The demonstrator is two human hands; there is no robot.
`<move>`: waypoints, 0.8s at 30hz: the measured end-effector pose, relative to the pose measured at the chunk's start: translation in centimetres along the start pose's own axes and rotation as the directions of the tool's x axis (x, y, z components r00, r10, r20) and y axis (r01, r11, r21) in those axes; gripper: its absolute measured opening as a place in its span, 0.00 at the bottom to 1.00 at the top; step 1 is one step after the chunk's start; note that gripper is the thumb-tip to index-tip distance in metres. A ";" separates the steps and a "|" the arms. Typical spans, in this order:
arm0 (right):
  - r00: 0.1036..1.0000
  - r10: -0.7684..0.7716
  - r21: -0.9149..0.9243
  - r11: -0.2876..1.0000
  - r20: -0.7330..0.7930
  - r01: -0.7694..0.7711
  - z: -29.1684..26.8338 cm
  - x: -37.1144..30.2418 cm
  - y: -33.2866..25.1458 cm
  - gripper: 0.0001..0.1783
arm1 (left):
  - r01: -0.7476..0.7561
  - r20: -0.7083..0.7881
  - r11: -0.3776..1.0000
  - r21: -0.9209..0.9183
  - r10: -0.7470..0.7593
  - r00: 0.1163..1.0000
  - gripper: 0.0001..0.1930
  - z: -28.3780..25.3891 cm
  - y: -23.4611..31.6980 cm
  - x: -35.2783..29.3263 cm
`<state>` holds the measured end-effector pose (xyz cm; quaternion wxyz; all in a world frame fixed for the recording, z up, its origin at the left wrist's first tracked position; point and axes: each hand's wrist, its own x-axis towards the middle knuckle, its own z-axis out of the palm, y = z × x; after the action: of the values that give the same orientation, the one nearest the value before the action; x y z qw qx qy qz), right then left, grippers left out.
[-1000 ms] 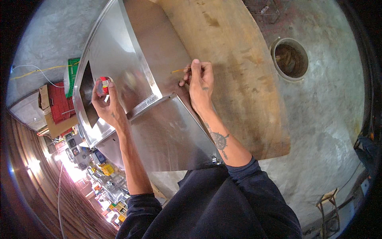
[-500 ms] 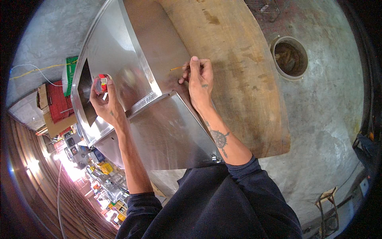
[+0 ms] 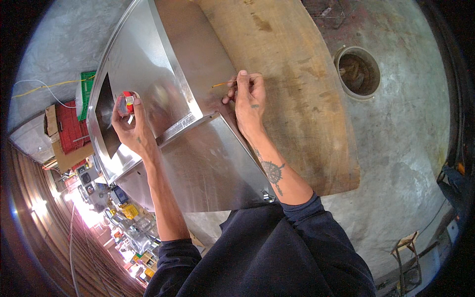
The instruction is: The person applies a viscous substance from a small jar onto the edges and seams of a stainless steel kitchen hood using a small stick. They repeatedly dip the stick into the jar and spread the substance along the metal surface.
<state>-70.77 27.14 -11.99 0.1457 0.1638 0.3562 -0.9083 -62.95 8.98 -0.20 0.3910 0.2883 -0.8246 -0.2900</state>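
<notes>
My left hand (image 3: 129, 129) grips a small round red item with a pale label (image 3: 129, 102), its kind not clear, above a shiny sheet-metal panel (image 3: 148, 74). Pinched between the thumb and fingers of my right hand (image 3: 246, 101) is a thin stick with a yellow end (image 3: 218, 85), pointing left. That hand hovers over the seam between the metal structure and a wooden tabletop (image 3: 307, 109). Below the two hands lies a lower metal panel (image 3: 213, 163), with a small metal latch (image 3: 268, 197) at its near right corner.
A round bucket with brownish contents (image 3: 338, 74) stands on the concrete floor (image 3: 410, 133) to the right. At far left are a red crate (image 3: 73, 129), a green crate (image 3: 86, 94) and cardboard. A dark rectangular cutout (image 3: 105, 116) opens in the metal. A small stool (image 3: 408, 262) sits lower right.
My view has shifted very slightly, so the bucket appears a little further left. Both hands keep their holds and nearly the same places.
</notes>
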 end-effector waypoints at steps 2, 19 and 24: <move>1.000 -0.011 -0.023 1.000 0.011 0.011 -0.1 0.1 0.0 0.17 | -0.004 0.001 1.000 -0.003 0.004 1.000 0.29 0.1 0.0 0.0; 0.993 -0.104 0.000 0.995 -0.047 0.104 -3.2 -2.9 -2.3 0.15 | -0.035 -0.037 0.997 -0.068 0.033 0.999 0.32 0.8 -0.3 -0.2; 0.982 -0.186 -0.157 0.971 -0.017 0.181 -5.8 -7.1 -5.7 0.18 | -0.036 -0.030 0.993 -0.113 0.033 0.999 0.36 -0.6 0.1 -0.7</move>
<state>-65.41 36.20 -9.75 0.0676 0.1325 0.4414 -0.8849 -62.14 9.40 -0.15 0.4232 0.2555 -0.8060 -0.3255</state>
